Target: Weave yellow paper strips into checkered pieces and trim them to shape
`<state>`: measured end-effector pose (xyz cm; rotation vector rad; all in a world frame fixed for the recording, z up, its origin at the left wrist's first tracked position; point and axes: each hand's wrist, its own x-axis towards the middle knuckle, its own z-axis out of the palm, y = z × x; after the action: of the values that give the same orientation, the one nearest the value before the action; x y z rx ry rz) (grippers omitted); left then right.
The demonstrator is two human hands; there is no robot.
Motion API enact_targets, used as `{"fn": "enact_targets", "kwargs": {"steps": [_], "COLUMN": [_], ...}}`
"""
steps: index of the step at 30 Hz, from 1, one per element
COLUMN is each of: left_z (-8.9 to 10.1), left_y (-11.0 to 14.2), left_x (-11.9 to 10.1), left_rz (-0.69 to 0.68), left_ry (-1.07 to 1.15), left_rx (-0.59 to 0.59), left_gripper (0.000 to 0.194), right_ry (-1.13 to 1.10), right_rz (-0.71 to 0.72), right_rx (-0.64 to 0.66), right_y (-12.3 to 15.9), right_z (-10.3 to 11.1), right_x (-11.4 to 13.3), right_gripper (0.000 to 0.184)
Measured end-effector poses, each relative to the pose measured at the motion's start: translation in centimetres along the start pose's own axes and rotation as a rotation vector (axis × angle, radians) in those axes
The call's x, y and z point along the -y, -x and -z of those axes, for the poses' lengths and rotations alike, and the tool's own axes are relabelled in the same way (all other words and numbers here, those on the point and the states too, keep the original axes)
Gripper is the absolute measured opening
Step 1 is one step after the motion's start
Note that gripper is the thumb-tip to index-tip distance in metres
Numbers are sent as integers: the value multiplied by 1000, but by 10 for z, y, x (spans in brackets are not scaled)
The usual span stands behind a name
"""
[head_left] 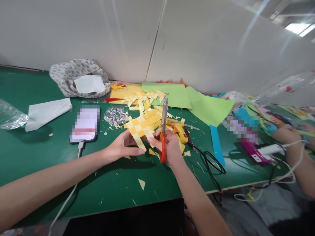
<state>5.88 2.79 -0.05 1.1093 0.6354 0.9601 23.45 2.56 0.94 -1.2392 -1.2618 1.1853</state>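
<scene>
Right forearm: it reaches up from the bottom edge, closest to the lens; the left forearm comes in from the side.
Woven paper: a yellow-and-cream checkered piece between the two hands, raised over the tabletop, its strip ends uneven.
Left hand: curled around the paper's lower left, thumb by a pale strip's end, fingers partly hidden behind; it seems best used as the steady support, light enough not to crease the folds.
Right hand: closed around the scissors, thumb reaching to the paper's near right edge; whether that thumb truly pinches a strip, I cannot tell.
Scissors: orange-handled, blades together and pointing up beyond the right hand (handy parking, but a risk when the wrist turns); tilt them away from the weave while the fingertips square the strips.
Strip ends: ease each one snug to its neighbour, working gently, since thin paper probably buckles if pushed hard.
Yellow tool: just beyond the right hand, perhaps a glue gun; keep knuckles clear.
Paper scrap: on the near side of both hands.
</scene>
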Motion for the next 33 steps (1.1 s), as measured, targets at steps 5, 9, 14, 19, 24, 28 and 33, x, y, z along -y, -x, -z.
{"fn": "enact_targets", "kwargs": {"steps": [5, 9, 14, 19, 24, 28, 33], "left_z": [1, 4, 3, 4, 3, 4, 7], "left_y": [-5, -7, -6, -6, -6, -7, -8], "left_x": [6, 7, 6, 8, 5, 6, 7], "left_rz": [89, 77, 91, 77, 75, 50, -73], "left_ry": [-25, 80, 22, -14, 51, 49, 14], "left_rx": [-284, -357, -276, -280, -283, -309, -451], "left_gripper": [24, 30, 26, 26, 29, 31, 31], "right_ry": [61, -23, -156, -161, -88, 89, 745], "right_rz": [0, -3, -22, -47, -49, 42, 309], "right_rx": [2, -65, -196, -203, -144, -212, -288], "right_y": [0, -1, -4, -4, -3, -1, 4], "right_z": [0, 0, 1, 1, 0, 1, 4], "right_x": [-5, -5, 0, 2, -1, -1, 2], "right_gripper": [37, 37, 39, 41, 37, 36, 34]}}
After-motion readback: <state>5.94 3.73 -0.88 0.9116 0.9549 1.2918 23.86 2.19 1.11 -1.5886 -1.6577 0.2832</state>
